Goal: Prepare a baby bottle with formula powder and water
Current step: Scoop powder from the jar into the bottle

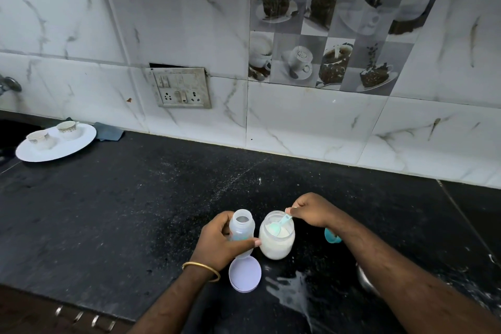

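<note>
- nearest the camera, a round pale lid (pixel 244 274) lies flat on the black counter (pixel 122 198), with a wet white spill (pixel 291 293) just to its right.
- a gold bangle (pixel 201 270) circles the left wrist.
- the left hand (pixel 222 243) is wrapped around an open, clear baby bottle (pixel 241 228), thumb across its front; the bottle stands upright just behind the lid, its neck uncapped.
- touching or just beside the bottle on the right stands an open jar (pixel 276 236) filled with white powder.
- the right hand (pixel 311 210) pinches the handle of a small light-blue scoop (pixel 280 224) between its fingertips; the scoop's bowl dips into the jar's powder.
- a teal piece (pixel 331 236) shows partly behind the right forearm; what it is cannot be told.
- a rounded metal edge (pixel 366 279) peeks out below that forearm, mostly hidden.
- fine white specks are scattered across the counter toward the wall.
- far left, a white plate (pixel 59 150) carries two small cups (pixel 67 129), with a dark cloth (pixel 108 131) beside it.
- on the tiled wall (pixel 298 122) sits a switch and socket panel (pixel 180 88), and to the right tiles printed with coffee cups (pixel 333 27).
</note>
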### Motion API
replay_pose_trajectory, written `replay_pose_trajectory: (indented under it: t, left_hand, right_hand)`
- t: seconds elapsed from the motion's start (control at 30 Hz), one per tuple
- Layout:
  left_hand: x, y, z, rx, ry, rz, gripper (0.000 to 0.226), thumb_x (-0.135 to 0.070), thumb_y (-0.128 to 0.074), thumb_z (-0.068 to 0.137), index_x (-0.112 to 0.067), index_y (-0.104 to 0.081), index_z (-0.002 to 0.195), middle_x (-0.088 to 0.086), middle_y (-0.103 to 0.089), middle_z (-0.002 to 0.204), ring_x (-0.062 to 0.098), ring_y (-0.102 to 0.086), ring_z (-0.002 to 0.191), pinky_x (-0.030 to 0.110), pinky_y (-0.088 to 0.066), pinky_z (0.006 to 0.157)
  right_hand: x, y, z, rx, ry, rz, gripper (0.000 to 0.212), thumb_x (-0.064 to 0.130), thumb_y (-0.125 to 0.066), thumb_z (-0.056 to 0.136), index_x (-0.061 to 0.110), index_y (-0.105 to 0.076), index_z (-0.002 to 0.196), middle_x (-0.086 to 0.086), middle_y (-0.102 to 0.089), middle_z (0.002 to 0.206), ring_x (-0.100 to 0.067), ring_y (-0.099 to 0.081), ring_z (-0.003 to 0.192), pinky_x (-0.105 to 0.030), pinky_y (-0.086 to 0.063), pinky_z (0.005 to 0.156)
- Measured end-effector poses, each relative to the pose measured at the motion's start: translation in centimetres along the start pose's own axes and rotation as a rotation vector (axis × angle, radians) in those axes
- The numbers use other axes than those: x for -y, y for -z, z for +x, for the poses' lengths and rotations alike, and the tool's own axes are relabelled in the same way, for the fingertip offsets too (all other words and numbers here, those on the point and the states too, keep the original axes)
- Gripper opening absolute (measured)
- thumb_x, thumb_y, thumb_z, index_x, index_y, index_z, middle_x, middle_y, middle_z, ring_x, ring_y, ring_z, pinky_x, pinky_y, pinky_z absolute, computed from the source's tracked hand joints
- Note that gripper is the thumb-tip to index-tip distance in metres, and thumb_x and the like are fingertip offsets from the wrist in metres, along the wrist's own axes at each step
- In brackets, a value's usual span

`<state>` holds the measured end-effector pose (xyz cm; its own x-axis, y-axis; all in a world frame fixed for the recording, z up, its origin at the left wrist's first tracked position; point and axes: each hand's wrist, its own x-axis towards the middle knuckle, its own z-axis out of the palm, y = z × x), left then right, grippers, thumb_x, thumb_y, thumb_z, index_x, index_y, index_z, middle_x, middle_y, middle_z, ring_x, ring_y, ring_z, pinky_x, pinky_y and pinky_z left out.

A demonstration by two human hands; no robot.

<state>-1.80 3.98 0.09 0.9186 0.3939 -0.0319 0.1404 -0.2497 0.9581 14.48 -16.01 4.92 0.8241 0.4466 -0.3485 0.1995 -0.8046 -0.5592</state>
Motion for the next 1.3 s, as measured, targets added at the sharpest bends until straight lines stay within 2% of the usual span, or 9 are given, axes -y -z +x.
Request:
replay_pose_trajectory:
  t: [0.1, 0.3, 0.5, 0.63, 0.67, 0.8, 1.0, 1.17, 1.3]
  left_hand:
    - [-0.1, 0.0, 0.0, 0.004, 0.005, 0.004, 0.057, -0.034, -0.098, 0.049, -0.025, -0.068, 0.097, -0.001, -0.075, 0.096, 0.020, -0.071, 0.092, 0.044, -0.060, 0.084]
    - [-0.4, 0.2, 0.0, 0.014, -0.004, 0.015, 0.055, -0.027, -0.099, 0.051, -0.025, -0.068, 0.096, -0.002, -0.075, 0.096, 0.018, -0.071, 0.091, 0.039, -0.061, 0.083]
    - [-0.7, 0.2, 0.1, 0.028, -0.013, 0.010, 0.054, -0.023, -0.098, 0.054, -0.024, -0.068, 0.099, -0.003, -0.075, 0.098, 0.013, -0.072, 0.091, 0.033, -0.061, 0.081]
    - [-0.8, 0.0, 0.1, 0.032, -0.007, 0.000, 0.052, -0.021, -0.098, 0.054, -0.023, -0.069, 0.097, -0.002, -0.076, 0.096, 0.013, -0.072, 0.089, 0.028, -0.059, 0.076]
    - [-0.8, -0.1, 0.0, 0.034, -0.004, -0.005, 0.052, -0.019, -0.098, 0.054, -0.022, -0.069, 0.097, -0.002, -0.076, 0.096, 0.012, -0.072, 0.088, 0.028, -0.059, 0.076]
    - [-1.0, -0.4, -0.1, 0.049, -0.011, -0.009, 0.052, -0.019, -0.098, 0.055, -0.021, -0.069, 0.098, -0.002, -0.076, 0.096, 0.010, -0.072, 0.087, 0.027, -0.060, 0.077]
    - [-1.1, -0.6, -0.3, 0.066, -0.023, 0.009, 0.053, -0.022, -0.097, 0.056, -0.024, -0.068, 0.100, -0.005, -0.075, 0.098, 0.009, -0.071, 0.090, 0.027, -0.060, 0.078]
    - [-0.9, -0.5, -0.2, 0.065, -0.026, 0.015, 0.055, -0.024, -0.098, 0.055, -0.025, -0.068, 0.101, -0.003, -0.074, 0.100, 0.009, -0.071, 0.092, 0.030, -0.061, 0.080]
    - [-0.6, -0.4, -0.1, 0.052, -0.021, 0.009, 0.054, -0.022, -0.098, 0.055, -0.023, -0.068, 0.100, -0.003, -0.075, 0.098, 0.012, -0.072, 0.091, 0.031, -0.061, 0.080]
  right_hand:
    - [-0.2, -0.2, 0.1, -0.038, 0.036, 0.004, 0.038, 0.030, -0.066, 0.095, 0.022, -0.054, 0.060, 0.011, -0.052, 0.064, -0.001, -0.046, 0.058, -0.019, -0.035, 0.055]
    - [-0.5, -0.8, 0.3, -0.052, 0.024, -0.002, 0.037, 0.031, -0.066, 0.095, 0.022, -0.055, 0.061, 0.011, -0.055, 0.067, -0.002, -0.049, 0.061, -0.020, -0.036, 0.057]
    - [-1.3, -0.4, -0.4, -0.022, -0.096, 0.294, 0.029, 0.031, -0.066, 0.095, 0.018, -0.063, 0.070, 0.003, -0.057, 0.074, -0.010, -0.050, 0.069, -0.025, -0.038, 0.063]
    - [-2.0, -0.3, -0.8, 0.028, -0.172, 0.462, 0.023, 0.038, -0.065, 0.095, 0.016, -0.072, 0.099, -0.012, -0.070, 0.116, -0.023, -0.063, 0.111, -0.030, -0.046, 0.078]
    - [-2.2, -0.4, -0.8, 0.025, -0.187, 0.479, 0.023, 0.038, -0.064, 0.096, 0.017, -0.072, 0.100, -0.011, -0.070, 0.116, -0.021, -0.063, 0.109, -0.031, -0.048, 0.080]
    - [-3.0, -0.7, -0.7, -0.052, -0.182, 0.365, 0.024, 0.033, -0.062, 0.098, 0.015, -0.067, 0.082, 0.000, -0.059, 0.075, -0.012, -0.052, 0.069, -0.029, -0.043, 0.067]
    - [-2.8, -0.6, -1.0, -0.022, -0.201, 0.431, 0.022, 0.036, -0.060, 0.099, 0.016, -0.069, 0.102, -0.004, -0.065, 0.109, -0.015, -0.058, 0.099, -0.027, -0.048, 0.070]
    - [-3.1, -0.7, -1.4, -0.018, -0.195, 0.430, 0.021, 0.036, -0.060, 0.098, 0.017, -0.069, 0.094, 0.000, -0.062, 0.090, -0.011, -0.055, 0.084, -0.025, -0.046, 0.069]
    - [-2.9, -1.6, -1.0, -0.183, 0.053, 0.289, 0.021, 0.029, -0.070, 0.092, 0.020, -0.069, 0.073, 0.008, -0.063, 0.075, -0.012, -0.060, 0.078, -0.028, -0.048, 0.073]
